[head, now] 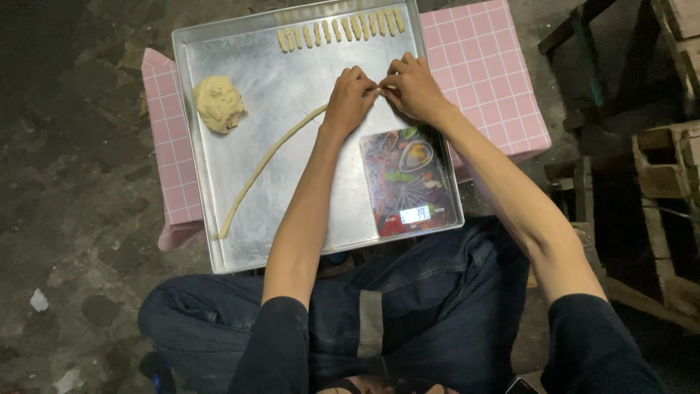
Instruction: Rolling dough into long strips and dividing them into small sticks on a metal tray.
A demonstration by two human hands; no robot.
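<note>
Dark rough floor surrounds a pink checked low table [481, 66] bearing a shallow metal baking tray [219, 211]. Left hand [348, 98] and right hand [415, 86] pinch the far end of a long pale dough rope [266, 160]. Eleven short cut dough sticks [339, 31] line the far edge; a round dough lump [218, 103] sits unrolled at left.

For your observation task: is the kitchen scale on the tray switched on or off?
On: the kitchen scale has its small display lit, showing digits.

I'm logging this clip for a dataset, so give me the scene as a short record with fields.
Surface: metal tray on a pink checked table
Left hand: pinching the end of a long dough rope
Right hand: pinching the same end
Dough lump: on the tray's left side
Cut pieces: row along the far edge
Kitchen scale: on the tray's near right corner
</note>
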